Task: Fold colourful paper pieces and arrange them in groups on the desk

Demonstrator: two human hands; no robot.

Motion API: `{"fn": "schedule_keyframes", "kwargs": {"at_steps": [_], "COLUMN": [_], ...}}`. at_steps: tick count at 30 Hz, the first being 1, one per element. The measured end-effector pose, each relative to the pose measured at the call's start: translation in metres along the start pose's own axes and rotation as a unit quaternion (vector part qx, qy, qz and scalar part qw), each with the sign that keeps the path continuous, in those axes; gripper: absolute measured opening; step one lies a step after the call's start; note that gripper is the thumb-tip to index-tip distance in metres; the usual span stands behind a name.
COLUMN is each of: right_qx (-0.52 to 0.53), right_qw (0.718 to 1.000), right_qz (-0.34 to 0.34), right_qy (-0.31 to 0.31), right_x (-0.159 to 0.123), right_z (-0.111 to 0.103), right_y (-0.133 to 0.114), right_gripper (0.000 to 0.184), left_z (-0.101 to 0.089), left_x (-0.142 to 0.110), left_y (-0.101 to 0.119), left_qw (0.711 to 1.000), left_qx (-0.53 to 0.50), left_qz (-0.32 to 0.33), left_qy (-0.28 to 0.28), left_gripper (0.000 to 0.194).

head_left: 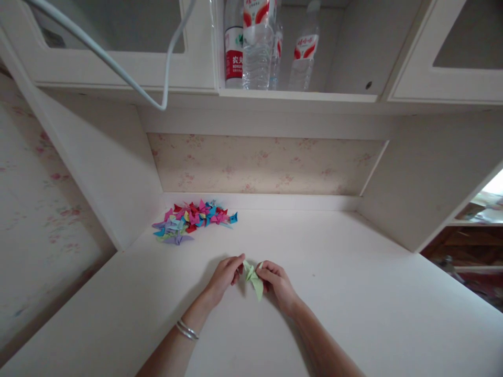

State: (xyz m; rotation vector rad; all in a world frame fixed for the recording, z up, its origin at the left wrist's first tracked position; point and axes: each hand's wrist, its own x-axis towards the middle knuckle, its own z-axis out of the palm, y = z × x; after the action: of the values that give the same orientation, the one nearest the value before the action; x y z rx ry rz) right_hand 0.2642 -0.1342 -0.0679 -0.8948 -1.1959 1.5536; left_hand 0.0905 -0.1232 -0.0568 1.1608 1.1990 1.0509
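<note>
Between my two hands is a light green folded paper crane (254, 283), held just over the white desk (353, 293). My left hand (228, 273) pinches its left tip between thumb and fingers. On the other side, the thumb and fingers of my right hand (276, 280) are closed on its right end. One pointed wing hangs down toward me. At the back left of the desk lies a pile of folded paper cranes (196, 215) in pink, red, blue, purple and yellow.
A shelf (298, 97) above the desk holds several plastic water bottles (257, 57). A white cable or lamp arm (118, 68) curves down at the upper left. Side panels (440, 167) rise at both ends, with floral wallpaper (255, 162) at the back.
</note>
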Motion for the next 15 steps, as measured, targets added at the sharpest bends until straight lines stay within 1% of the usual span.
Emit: {"fn": "schedule_keyframes", "kwargs": {"at_steps": [2, 6, 12, 15], "right_qx": [0.002, 0.011, 0.02, 0.005], "right_qw": [1.0, 1.0, 0.997, 0.997], "right_qz": [0.001, 0.004, -0.009, -0.004], "right_qy": [-0.001, 0.028, 0.077, 0.076], "right_x": [0.0, 0.0, 0.006, 0.008], "right_z": [0.0, 0.001, 0.001, 0.001], "right_y": [0.0, 0.0, 0.005, 0.008], "right_gripper": [0.026, 0.024, 0.03, 0.031], "left_z": [0.0, -0.003, -0.008, -0.01], "left_x": [0.0, 0.001, 0.008, 0.012], "left_y": [-0.001, -0.002, -0.007, -0.01], "left_qw": [1.0, 0.999, 0.986, 0.98], "left_qx": [-0.001, -0.044, -0.159, -0.194], "left_qz": [0.007, 0.022, -0.002, -0.011], "left_qy": [-0.004, 0.001, 0.042, 0.048], "left_gripper": [0.039, 0.032, 0.031, 0.031]}}
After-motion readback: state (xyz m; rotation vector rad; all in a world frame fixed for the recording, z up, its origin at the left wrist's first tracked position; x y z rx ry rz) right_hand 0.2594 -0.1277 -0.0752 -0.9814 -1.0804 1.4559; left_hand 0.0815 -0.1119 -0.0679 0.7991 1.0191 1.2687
